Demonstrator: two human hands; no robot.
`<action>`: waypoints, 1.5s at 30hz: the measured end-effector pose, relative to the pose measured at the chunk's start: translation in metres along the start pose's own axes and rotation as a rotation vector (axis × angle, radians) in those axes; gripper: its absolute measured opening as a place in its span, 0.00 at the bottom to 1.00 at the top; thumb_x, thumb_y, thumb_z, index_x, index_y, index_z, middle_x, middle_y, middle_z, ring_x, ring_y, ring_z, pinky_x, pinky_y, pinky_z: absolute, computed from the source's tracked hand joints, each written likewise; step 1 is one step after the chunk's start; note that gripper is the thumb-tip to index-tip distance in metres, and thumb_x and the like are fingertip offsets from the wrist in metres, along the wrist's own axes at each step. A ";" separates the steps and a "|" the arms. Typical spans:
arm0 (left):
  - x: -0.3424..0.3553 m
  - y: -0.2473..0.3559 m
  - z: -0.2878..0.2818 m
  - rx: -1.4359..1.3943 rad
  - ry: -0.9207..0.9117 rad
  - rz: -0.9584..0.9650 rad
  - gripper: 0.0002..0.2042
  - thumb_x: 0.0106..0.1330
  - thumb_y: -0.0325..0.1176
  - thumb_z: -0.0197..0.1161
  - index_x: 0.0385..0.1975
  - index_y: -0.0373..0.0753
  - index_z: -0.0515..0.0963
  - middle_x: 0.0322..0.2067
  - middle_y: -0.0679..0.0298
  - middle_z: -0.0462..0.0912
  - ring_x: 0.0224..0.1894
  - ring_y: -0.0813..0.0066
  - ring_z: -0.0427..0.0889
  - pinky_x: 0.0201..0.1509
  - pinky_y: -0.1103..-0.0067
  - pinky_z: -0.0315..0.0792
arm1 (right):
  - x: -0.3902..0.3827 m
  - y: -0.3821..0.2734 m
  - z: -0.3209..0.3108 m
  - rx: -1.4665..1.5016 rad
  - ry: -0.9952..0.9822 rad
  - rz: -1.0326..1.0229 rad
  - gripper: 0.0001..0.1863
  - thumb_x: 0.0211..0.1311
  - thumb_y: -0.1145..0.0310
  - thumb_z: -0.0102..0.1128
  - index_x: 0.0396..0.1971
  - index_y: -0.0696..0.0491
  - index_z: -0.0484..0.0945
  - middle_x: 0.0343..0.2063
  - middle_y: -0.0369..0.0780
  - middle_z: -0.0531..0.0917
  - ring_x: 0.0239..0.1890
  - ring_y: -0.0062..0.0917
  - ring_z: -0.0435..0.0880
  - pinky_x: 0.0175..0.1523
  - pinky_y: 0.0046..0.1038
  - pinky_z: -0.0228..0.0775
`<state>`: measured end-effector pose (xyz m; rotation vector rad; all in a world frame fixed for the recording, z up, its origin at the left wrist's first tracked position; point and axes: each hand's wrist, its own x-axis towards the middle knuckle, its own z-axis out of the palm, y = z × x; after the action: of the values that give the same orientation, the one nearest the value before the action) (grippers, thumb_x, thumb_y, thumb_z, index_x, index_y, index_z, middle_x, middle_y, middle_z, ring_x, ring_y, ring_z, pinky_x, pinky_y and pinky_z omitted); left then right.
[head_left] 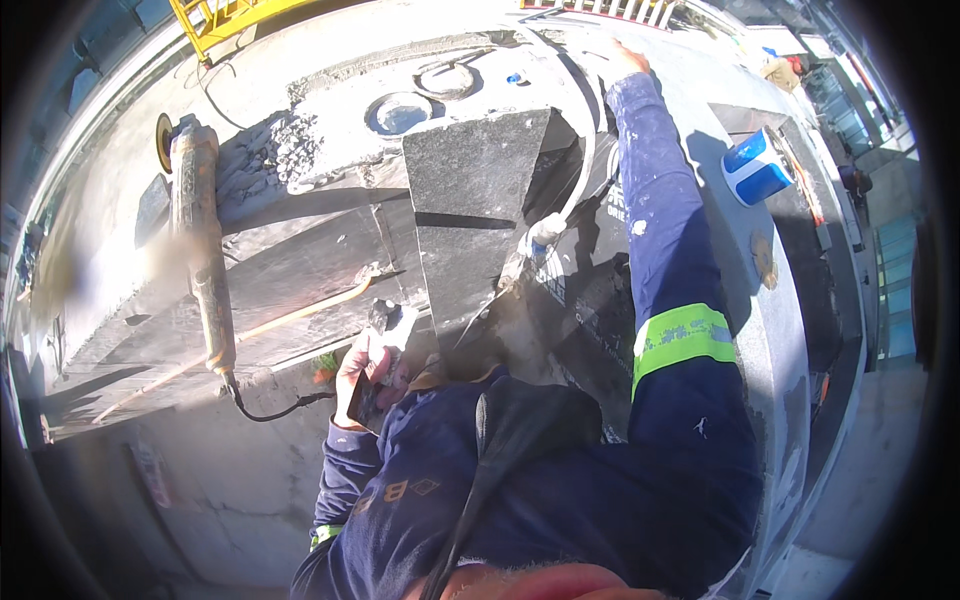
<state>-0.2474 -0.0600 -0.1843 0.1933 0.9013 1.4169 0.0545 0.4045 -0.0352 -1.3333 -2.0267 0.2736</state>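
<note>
Low in the middle, my left hand [365, 362] is closed on a small dark-and-white object [395, 325] that I cannot make out. My right arm stretches to the top, where my right hand [625, 58] is beside a pale hose [582, 150]; its fingers are too small and glared to read. A dark granite slab [470, 175] lies between my hands. The hose runs down to a pale fitting [545, 232] beside the slab. An angle grinder [203, 250] with a cord lies at the left, left of my left hand.
A bucket [398, 115], rubble [283, 150] and a blue-and-white container [757, 170] sit on the work surface. An orange hose [310, 310] crosses the left side. A yellow metal frame [210, 30] stands behind. Another person [783, 72] is at the upper right.
</note>
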 end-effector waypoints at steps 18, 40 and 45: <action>0.079 -0.029 0.029 0.343 -0.683 -0.515 0.16 0.77 0.33 0.46 0.61 0.37 0.61 0.26 0.58 0.76 0.09 0.82 0.65 0.10 0.86 0.57 | -0.920 -0.017 0.059 -0.109 -0.528 1.920 0.47 0.53 0.53 0.64 0.69 0.54 0.54 0.54 0.54 0.77 0.57 0.46 0.77 0.63 0.42 0.68; -0.100 -0.160 0.122 0.627 -1.045 -0.889 0.13 0.76 0.32 0.48 0.58 0.41 0.66 0.26 0.59 0.78 0.07 0.81 0.63 0.08 0.85 0.55 | -1.124 -0.306 0.294 0.856 -0.354 2.080 0.20 0.55 0.54 0.68 0.37 0.56 0.85 0.35 0.43 0.87 0.33 0.32 0.87 0.42 0.39 0.79; -0.113 -0.159 0.138 0.658 -1.070 -0.968 0.11 0.79 0.35 0.41 0.54 0.41 0.66 0.28 0.57 0.79 0.08 0.80 0.65 0.08 0.84 0.56 | -1.138 -0.227 0.267 0.268 0.476 2.232 0.17 0.53 0.55 0.61 0.36 0.52 0.84 0.41 0.47 0.85 0.47 0.40 0.83 0.51 0.39 0.76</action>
<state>-0.0266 -0.1403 -0.1420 0.7940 0.3789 -0.0157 -0.0111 -0.6407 -0.6027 -2.4095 0.5750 0.9071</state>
